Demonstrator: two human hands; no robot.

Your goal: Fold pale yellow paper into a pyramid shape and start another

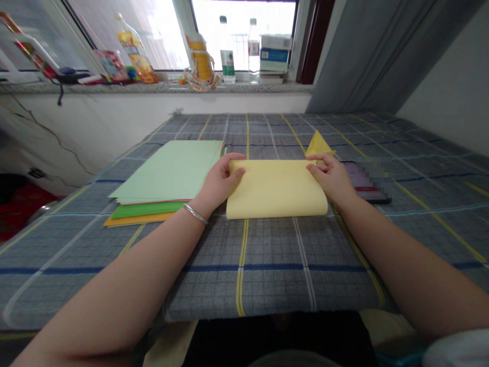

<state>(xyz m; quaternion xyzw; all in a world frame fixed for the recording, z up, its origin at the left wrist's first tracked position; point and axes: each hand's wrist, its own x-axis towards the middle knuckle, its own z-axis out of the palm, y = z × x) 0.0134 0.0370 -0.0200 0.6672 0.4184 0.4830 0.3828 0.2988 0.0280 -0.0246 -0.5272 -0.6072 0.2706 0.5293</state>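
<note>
A pale yellow sheet of paper point(277, 191) lies before me, bent over on itself with a rounded, uncreased fold along its near side. My left hand point(221, 178) pinches its far left corner between thumb and fingers. At the far right corner my right hand point(330, 176) grips the same sheet, thumb on top. Left of the sheet is a stack of coloured paper point(171, 171), light green on top, with bright green and orange edges showing below. Behind my right hand stands a small folded yellow paper piece point(319, 143), its lower part hidden.
A checked grey cloth point(273, 275) covers the table. A dark phone-like device point(362, 183), partly blurred out, lies beyond my right wrist. Along the windowsill point(244, 88) are a juice bottle point(135, 48), a yellow cup point(200, 58), clear bottles and a box point(274, 53).
</note>
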